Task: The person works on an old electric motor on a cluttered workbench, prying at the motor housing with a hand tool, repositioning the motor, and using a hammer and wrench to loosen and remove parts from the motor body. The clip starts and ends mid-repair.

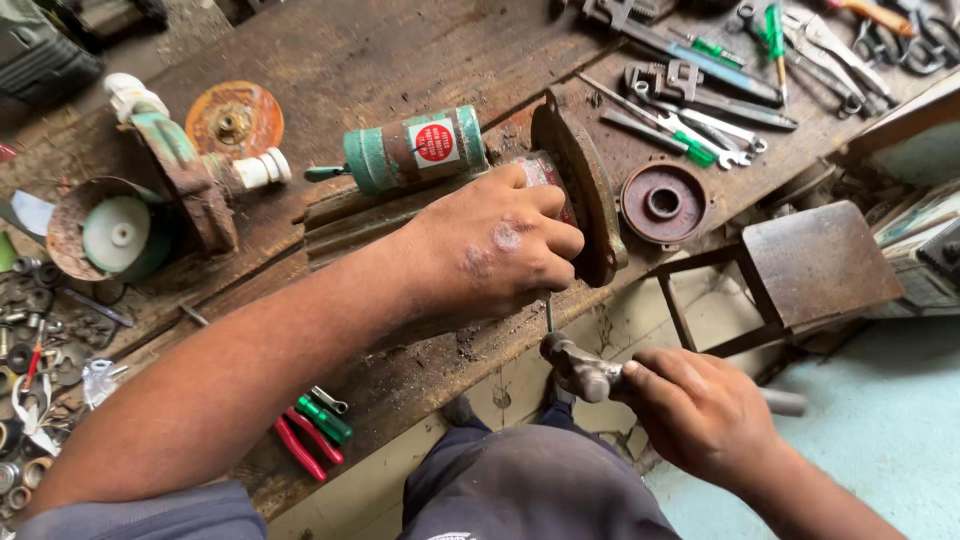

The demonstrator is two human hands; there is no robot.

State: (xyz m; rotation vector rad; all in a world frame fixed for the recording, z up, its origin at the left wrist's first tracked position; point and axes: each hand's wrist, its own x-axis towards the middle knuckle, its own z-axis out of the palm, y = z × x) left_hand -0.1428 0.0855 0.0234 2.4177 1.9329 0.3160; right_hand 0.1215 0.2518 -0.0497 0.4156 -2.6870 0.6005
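My left hand (500, 250) is closed around a thin metal punch (549, 315) whose shaft sticks out below the fist, pressed against a rusty motor body (590, 195) lying on the wooden workbench (380, 60). My right hand (700, 410) grips the handle of a steel hammer (580, 370); its head sits just under the punch's end, near the bench's front edge. A green cylinder with a red and white label (415, 150) lies just behind my left hand.
A rusty round flange (664, 203) lies right of the motor. Wrenches and green-handled screwdrivers (700, 90) crowd the far right. A green pump part (190, 170), an orange disc (234, 120), red and green pliers (310, 430) and a small wooden stool (815, 265) are nearby.
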